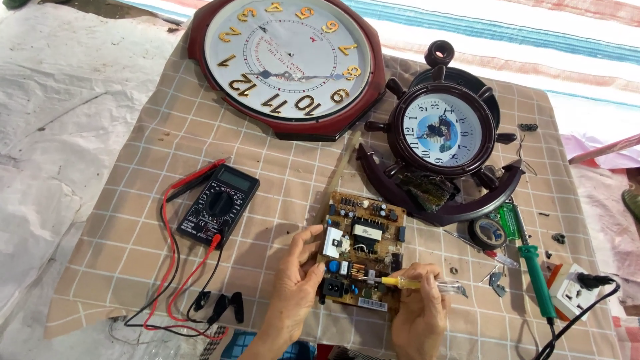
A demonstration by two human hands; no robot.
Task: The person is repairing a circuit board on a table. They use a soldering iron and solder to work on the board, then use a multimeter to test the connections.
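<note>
Left hand (297, 280) gripping left edge of circuit board (363, 257), lower centre. Right hand (417, 307) clamping yellow-handled screwdriver (420, 285), tip touching board. Multimeter (218, 205) lying centre left.

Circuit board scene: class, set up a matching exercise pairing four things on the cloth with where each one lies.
Things:
1. circuit board
2. multimeter
3. soldering iron
4. round wall clock

Places:
A. far edge of the checked cloth, upper left
B. left of the board, leads trailing toward the viewer
C. right side, beside the tape roll
D. between the left hand and right hand

Pairs: 1-D, 2-B, 3-C, 4-A
</note>
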